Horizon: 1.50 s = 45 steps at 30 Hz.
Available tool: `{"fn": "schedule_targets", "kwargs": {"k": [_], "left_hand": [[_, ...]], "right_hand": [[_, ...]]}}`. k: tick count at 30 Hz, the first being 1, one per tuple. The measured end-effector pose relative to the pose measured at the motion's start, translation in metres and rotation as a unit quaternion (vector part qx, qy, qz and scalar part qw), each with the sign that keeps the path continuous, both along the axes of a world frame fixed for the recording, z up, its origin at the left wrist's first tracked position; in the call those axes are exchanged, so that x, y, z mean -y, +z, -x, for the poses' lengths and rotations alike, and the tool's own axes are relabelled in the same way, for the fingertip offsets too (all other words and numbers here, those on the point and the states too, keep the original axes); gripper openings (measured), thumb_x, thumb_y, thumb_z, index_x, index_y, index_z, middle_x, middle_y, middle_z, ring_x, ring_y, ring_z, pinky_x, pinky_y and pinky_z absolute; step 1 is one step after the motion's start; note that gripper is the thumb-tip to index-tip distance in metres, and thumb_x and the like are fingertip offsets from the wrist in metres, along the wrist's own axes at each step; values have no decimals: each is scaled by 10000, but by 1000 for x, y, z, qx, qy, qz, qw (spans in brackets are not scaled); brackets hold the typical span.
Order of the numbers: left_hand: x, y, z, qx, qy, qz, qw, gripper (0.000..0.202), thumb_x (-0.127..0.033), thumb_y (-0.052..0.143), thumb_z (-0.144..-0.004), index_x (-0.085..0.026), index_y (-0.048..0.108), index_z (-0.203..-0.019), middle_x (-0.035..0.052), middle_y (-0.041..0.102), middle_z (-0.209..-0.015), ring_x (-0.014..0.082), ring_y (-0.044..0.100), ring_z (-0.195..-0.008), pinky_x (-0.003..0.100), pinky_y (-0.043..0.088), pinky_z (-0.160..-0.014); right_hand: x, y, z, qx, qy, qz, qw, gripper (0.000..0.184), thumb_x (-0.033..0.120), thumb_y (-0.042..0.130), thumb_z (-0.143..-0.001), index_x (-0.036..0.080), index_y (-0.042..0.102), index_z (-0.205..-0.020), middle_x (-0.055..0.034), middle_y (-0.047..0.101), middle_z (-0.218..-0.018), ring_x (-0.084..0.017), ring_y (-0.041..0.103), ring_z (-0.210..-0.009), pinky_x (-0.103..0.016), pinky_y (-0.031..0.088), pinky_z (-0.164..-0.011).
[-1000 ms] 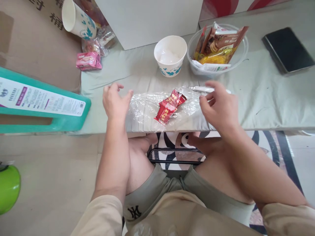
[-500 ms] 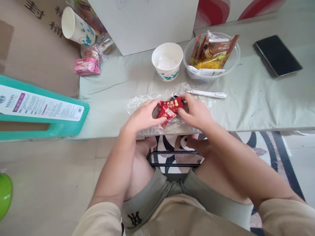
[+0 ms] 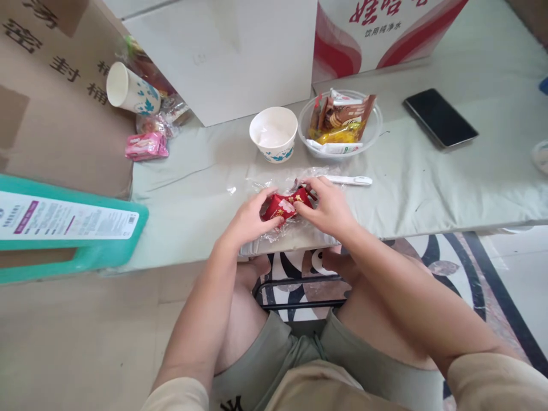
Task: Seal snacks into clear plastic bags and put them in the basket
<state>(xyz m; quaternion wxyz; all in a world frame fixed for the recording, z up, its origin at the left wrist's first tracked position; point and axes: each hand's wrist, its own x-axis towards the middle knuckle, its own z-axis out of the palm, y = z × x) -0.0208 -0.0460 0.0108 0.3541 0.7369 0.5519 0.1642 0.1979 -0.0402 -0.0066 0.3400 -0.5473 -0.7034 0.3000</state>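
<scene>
the packets (image 3: pixel 274 208) were red with gold marks and a pink patch, the film (image 3: pixel 295 232) clear, the cloth (image 3: pixel 192 211) pale grey-green. both cups (image 3: pixel 277 153) were white with blue leaves, the bowl (image 3: pixel 377 123) clear, the phone (image 3: pixel 440 117) black, the left container (image 3: pixel 107 254) teal, the far right box (image 3: pixel 377 43) white with red swoops.

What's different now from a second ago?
The left hand moved rightward and the right hand leftward, in from either side of the clear film. They now hold the red packets, which neither hand touched before. The upright paper cup, snack bowl and phone stayed put; the camera's view shifted.
</scene>
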Motion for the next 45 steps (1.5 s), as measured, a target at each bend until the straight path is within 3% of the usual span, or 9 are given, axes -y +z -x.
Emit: {"fn": "schedule_targets", "kwargs": {"k": [5,10,17,24,28,31,35,41,45], "left_hand": [[-8,1,-8,-64,-50,-22,996,514,-371,666,-853,-155,638,-1319,141,711,-1261,311,647,-1194,489,509,-1069],[-16,-1,-12,-64,-82,-20,994,532,-332,655,-831,-117,653,-1318,172,706,-1289,346,641,-1241,534,476,-1099],[-15,-6,-1,11,-64,-22,998,538,-392,640,-843,-170,652,-1333,144,581,-1511,310,552,-1411,489,375,-1245],[-18,-16,9,72,3,1,997,534,-372,668,-819,-177,615,-1313,97,702,-1272,259,668,-1163,413,513,-1077],[-21,-18,10,128,19,47,990,499,-375,677,-823,-184,608,-1278,63,732,-1118,218,694,-975,372,553,-932],[-23,-20,10,157,6,54,986,510,-382,675,-822,-172,604,-1281,64,730,-1115,216,688,-968,359,541,-912],[-26,-19,8,129,-10,34,991,482,-342,656,-821,-170,626,-1271,65,728,-1147,227,679,-1008,359,520,-924],[-25,-9,6,87,-2,41,995,413,-326,650,-834,-182,632,-1221,39,725,-1062,203,663,-915,335,506,-843],[-25,-7,4,69,-7,37,997,376,-324,640,-837,-200,634,-1192,43,723,-1097,214,656,-941,353,496,-861]], "right_hand": [[-1,0,-4,8,10,34,999,546,392,633,-791,134,614,-1272,-163,678,-1145,-294,641,-1031,-442,511,-915],[-3,1,-7,-8,45,63,997,313,410,580,-814,188,590,-1033,-106,661,-1005,-263,615,-960,-413,495,-879],[3,7,-20,1,4,43,999,156,350,574,-818,214,599,-891,-86,611,-964,-226,592,-872,-380,480,-824],[10,17,-29,0,-19,108,994,155,369,597,-852,222,631,-884,-11,645,-724,-173,547,-643,-328,427,-646],[18,34,-39,-70,-81,76,991,169,352,671,-823,221,678,-929,-25,705,-783,-177,620,-679,-334,494,-648],[9,57,-52,-118,-156,-33,980,132,278,676,-828,214,672,-943,-64,758,-925,-189,696,-783,-353,550,-693],[-43,84,-70,-1,-175,-220,960,189,127,631,-867,169,631,-1051,-137,742,-1151,-208,719,-1019,-389,556,-842],[-106,91,-80,263,-43,-104,958,748,118,755,-768,225,526,-1473,-197,517,-1532,-300,602,-1321,-450,507,-1035],[-104,87,-72,345,-5,-138,928,463,319,675,-898,253,664,-1356,-158,487,-1576,-399,468,-1459,-600,384,-1153]]}}
